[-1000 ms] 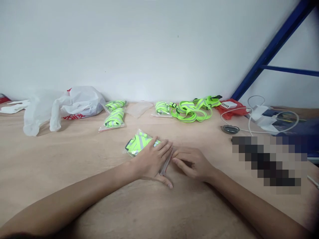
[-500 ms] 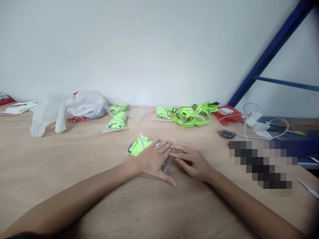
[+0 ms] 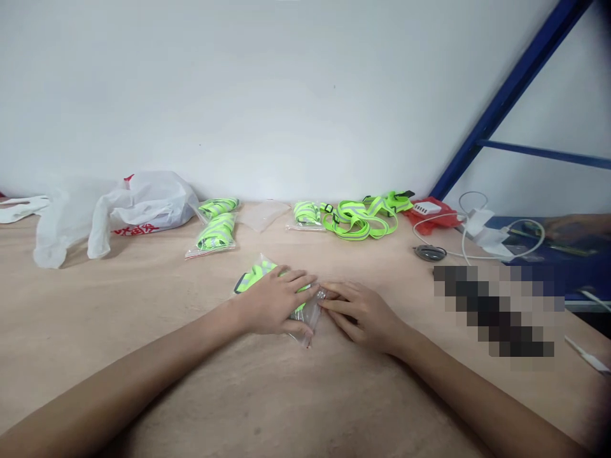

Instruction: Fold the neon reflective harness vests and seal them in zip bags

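A clear zip bag holding a folded neon-green reflective strap [image 3: 252, 277] lies on the wooden table [image 3: 143, 318] in front of me. My left hand [image 3: 274, 302] presses flat on top of it, fingers spread over the bag. My right hand [image 3: 363, 312] touches the bag's open clear end [image 3: 312, 315], its fingertips pinching along the strip right beside the left fingertips.
Two more bagged straps [image 3: 214, 232] lie farther back, beside an empty clear bag [image 3: 262, 215]. A third bagged strap [image 3: 305, 213] and loose neon-green straps [image 3: 363, 216] lie by the wall. White plastic bags [image 3: 119, 210] are at left; a charger with white cables [image 3: 477, 226] and a blue shelf frame [image 3: 506, 95] are at right.
My left hand has slid back over the bag and curled its thumb under, while my right fingertips moved in to the bag's clear end. The view shifted slightly.
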`<state>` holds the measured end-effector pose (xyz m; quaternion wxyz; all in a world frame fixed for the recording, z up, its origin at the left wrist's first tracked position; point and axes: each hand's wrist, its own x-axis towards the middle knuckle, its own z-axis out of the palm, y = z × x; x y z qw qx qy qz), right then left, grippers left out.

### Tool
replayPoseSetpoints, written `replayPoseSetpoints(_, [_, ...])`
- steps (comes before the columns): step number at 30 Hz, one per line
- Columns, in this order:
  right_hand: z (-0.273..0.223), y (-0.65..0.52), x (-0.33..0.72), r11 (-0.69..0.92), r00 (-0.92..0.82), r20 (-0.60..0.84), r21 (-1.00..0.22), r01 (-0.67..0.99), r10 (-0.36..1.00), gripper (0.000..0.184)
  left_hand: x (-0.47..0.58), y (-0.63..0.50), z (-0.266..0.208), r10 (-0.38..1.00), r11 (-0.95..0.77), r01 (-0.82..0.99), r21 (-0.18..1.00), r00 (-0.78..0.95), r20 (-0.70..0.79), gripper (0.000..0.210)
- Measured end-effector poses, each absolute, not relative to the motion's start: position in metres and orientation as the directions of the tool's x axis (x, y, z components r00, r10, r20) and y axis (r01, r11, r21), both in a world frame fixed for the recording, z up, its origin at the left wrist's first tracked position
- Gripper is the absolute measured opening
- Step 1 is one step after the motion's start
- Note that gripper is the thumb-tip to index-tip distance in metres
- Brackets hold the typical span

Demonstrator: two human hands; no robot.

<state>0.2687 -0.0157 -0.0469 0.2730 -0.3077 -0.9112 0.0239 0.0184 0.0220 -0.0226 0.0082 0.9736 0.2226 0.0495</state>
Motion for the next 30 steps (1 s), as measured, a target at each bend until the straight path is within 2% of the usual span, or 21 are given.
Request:
replayPoseSetpoints(5, [-0.0481, -0.0188, 0.2662, 0.843, -0.715, 0.47, -0.142, 0.518, 0.518, 0.037, 0.0234, 0.0177, -0.0249, 0.427, -0.902, 0.432, -0.02, 0.896, 0.123, 0.082])
replayPoseSetpoints(10, [-0.0475, -0.0199, 0.2622, 0.86, -0.743, 0.462, -0.089, 0.503, 0.483, 0.036, 0.024, 0.0194, -0.0254, 0.413, -0.908, 0.419, -0.031, 0.904, 0.113, 0.08])
replayPoseSetpoints(19, [-0.0479, -0.0189, 0.2608, 0.878, -0.763, 0.448, -0.126, 0.462, 0.466, 0.036, 0.0204, 0.0249, -0.0232, 0.404, -0.915, 0.401, 0.053, 0.912, 0.071, 0.078])
replayPoseSetpoints(30, [-0.0516, -0.018, 0.2614, 0.888, -0.75, 0.492, -0.121, 0.444, 0.442, 0.035, 0.0211, 0.0229, -0.0221, 0.42, -0.908, 0.418, 0.041, 0.905, 0.073, 0.076])
